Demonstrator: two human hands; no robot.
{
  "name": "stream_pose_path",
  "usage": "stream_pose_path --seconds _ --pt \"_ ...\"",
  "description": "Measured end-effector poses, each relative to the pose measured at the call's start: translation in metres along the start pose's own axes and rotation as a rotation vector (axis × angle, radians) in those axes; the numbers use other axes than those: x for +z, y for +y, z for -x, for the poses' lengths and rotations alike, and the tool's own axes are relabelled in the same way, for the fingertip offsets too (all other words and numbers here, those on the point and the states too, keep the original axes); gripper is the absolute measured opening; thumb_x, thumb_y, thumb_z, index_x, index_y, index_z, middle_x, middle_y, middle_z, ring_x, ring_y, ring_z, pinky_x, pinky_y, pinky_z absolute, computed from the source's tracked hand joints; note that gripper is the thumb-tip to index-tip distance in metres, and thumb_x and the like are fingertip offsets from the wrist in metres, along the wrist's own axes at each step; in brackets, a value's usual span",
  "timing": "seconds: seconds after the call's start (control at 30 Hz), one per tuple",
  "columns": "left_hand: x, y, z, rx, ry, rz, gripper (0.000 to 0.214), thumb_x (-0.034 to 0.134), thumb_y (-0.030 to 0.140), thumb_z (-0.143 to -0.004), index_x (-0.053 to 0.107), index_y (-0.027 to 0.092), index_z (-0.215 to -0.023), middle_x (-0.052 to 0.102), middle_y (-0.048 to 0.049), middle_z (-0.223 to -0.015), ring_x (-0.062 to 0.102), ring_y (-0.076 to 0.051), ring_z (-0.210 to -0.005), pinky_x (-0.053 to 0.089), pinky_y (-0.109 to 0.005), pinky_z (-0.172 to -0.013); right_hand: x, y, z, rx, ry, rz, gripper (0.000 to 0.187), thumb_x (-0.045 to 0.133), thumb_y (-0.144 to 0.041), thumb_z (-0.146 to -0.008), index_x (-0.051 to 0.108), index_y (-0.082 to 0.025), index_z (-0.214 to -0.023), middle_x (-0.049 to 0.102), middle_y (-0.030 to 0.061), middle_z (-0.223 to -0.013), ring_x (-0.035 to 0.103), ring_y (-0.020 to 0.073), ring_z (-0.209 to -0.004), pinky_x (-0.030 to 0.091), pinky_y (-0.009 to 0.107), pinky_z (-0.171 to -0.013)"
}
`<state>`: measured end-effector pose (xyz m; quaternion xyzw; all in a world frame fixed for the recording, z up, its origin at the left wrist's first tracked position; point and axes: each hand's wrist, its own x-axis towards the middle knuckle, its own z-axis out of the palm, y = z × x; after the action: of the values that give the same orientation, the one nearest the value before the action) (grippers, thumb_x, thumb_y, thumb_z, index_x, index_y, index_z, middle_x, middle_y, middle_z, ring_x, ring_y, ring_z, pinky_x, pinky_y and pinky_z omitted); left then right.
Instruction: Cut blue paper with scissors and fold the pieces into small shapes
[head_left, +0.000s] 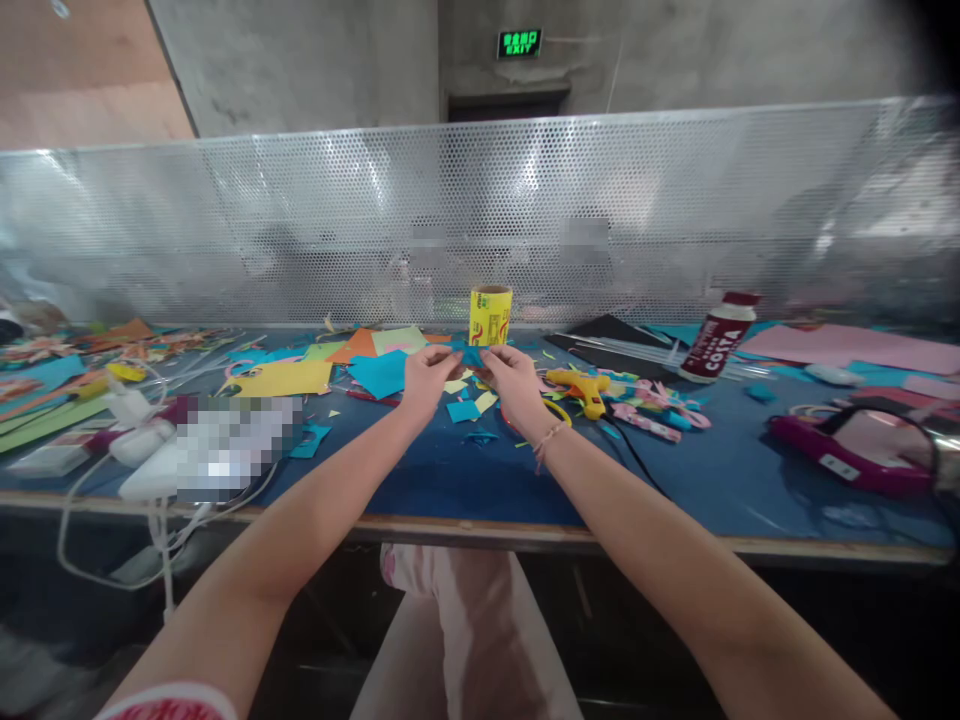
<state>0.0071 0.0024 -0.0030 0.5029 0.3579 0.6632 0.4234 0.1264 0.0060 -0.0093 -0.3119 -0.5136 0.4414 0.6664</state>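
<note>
Both my arms reach out over a blue table (465,480). My left hand (426,378) and my right hand (511,378) meet above it, fingers pinched on a small blue piece of paper (469,356) held between them. Paper scraps in blue, yellow and green (463,410) lie just under the hands. A yellow roll (490,315) stands upright right behind them. A yellow glue gun (581,385) lies right of my right hand, its black cord running toward the table's front edge.
Coloured paper sheets (285,378) cover the left of the table, with white cables (150,460). A brown bottle (718,340) lies tilted at the right, with pink paper (847,348) and a magenta device (855,450). A perforated metal screen (480,220) walls the back.
</note>
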Motion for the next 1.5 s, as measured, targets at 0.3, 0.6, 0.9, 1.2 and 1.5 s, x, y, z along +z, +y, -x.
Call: stream_pose_path --seconds 0.3,0.6,0.9,1.2,1.5 --pt "-0.002 -0.005 -0.004 -0.085 -0.04 0.006 0.013 0.064 0.025 -0.059 0.056 0.014 -0.059 0.057 0.0 -0.052 0.059 -0.013 -0.054 0.05 -0.03 -0.064 -0.006 0.001 -0.002 -0.007 -0.016 0.216 0.019 0.065 -0.034 -0.06 0.057 -0.017 -0.066 0.053 -0.0015 -0.06 0.052 0.0105 -0.057 0.045 0.026 -0.059" --pt "-0.001 -0.002 -0.003 -0.134 -0.063 0.09 0.016 0.066 0.025 -0.057 0.055 0.014 -0.06 0.053 0.0025 -0.052 0.06 -0.014 -0.056 0.05 -0.031 -0.068 -0.007 0.005 -0.003 -0.023 0.02 0.314 0.023 0.063 -0.036 -0.06 0.05 -0.017 -0.054 0.044 -0.0042 -0.05 0.039 0.0076 -0.049 0.034 0.023 -0.048" --pt "0.004 0.003 0.002 -0.207 -0.064 0.08 0.013 0.063 0.021 -0.06 0.051 0.015 -0.06 0.052 0.0023 -0.052 0.06 -0.014 -0.059 0.05 -0.032 -0.068 -0.005 0.015 -0.007 0.009 0.04 0.206 0.031 0.064 -0.046 -0.059 0.055 -0.017 -0.057 0.049 -0.0021 -0.053 0.046 0.009 -0.053 0.04 0.024 -0.053" --pt "0.004 0.0 0.003 -0.181 -0.077 -0.034 0.016 0.063 0.028 -0.065 0.055 0.014 -0.064 0.056 -0.0015 -0.056 0.058 -0.013 -0.056 0.049 -0.029 -0.062 -0.006 0.021 -0.009 0.025 0.052 0.249 0.033 0.064 -0.049 -0.061 0.059 -0.016 -0.058 0.052 -0.0003 -0.054 0.047 0.0101 -0.052 0.042 0.026 -0.053" --pt "0.004 0.005 0.004 -0.132 -0.129 -0.035 0.018 0.065 0.029 -0.065 0.058 0.013 -0.065 0.057 -0.002 -0.06 0.059 -0.013 -0.058 0.05 -0.032 -0.069 -0.005 0.014 -0.007 0.038 0.026 0.181 0.028 0.064 -0.045 -0.061 0.059 -0.017 -0.059 0.053 -0.0003 -0.057 0.049 0.0101 -0.055 0.043 0.025 -0.055"
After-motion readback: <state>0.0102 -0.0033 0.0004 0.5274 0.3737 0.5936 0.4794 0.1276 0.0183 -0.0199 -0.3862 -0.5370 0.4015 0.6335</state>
